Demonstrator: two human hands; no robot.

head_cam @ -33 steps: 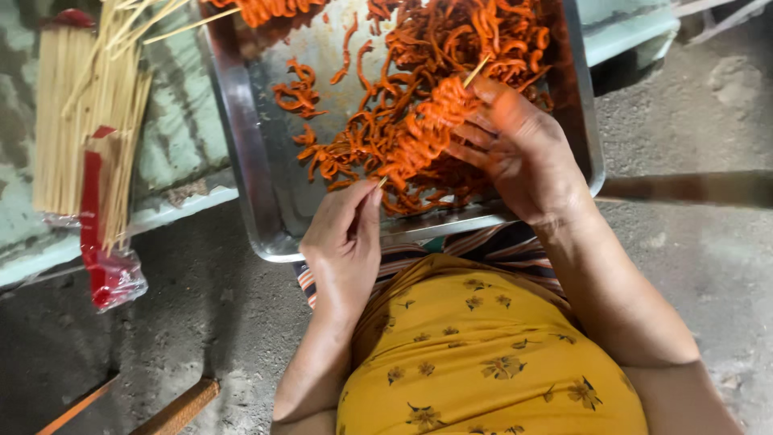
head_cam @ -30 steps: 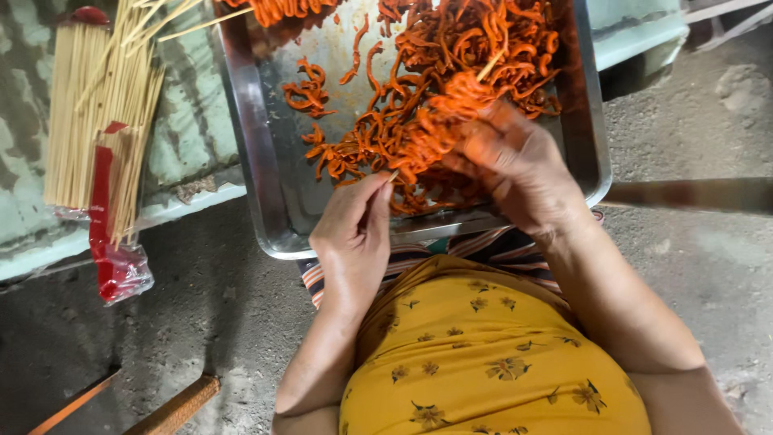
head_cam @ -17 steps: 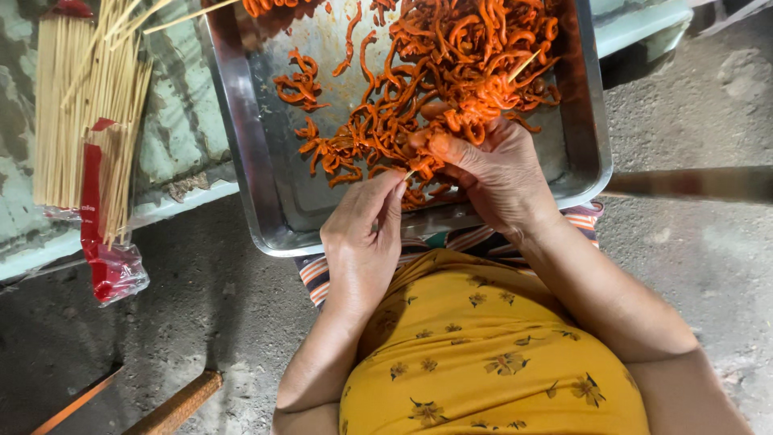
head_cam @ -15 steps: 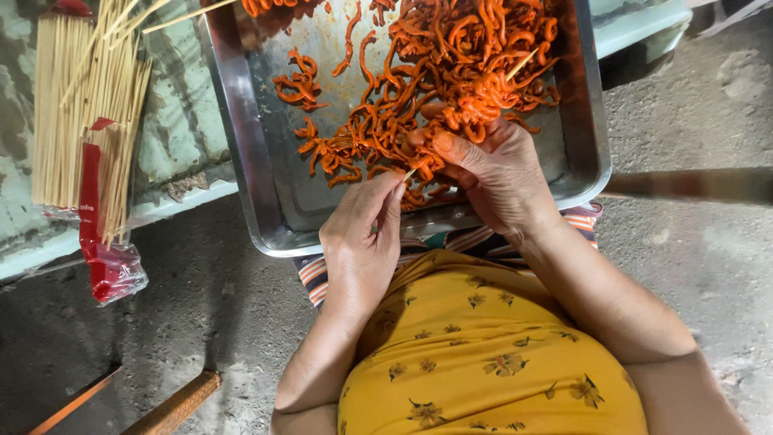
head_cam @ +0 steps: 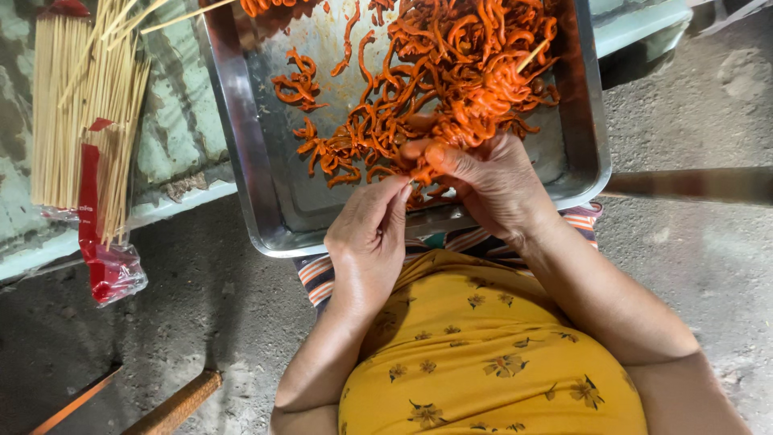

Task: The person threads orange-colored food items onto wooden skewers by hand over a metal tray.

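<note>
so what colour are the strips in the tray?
Orange strips, in the metal tray; head view.

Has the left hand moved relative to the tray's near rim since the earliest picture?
Yes. The left hand has moved right along the metal tray's near rim, and its fingertips now meet the right hand at the orange strips.

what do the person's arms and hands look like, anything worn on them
Both arms are bare from the shoulder down, with no sleeves showing. The left hand and right hand wear no gloves, and no rings, watch or bracelets can be seen. The top is mustard yellow with small dark flower prints, and appears sleeveless.
</note>
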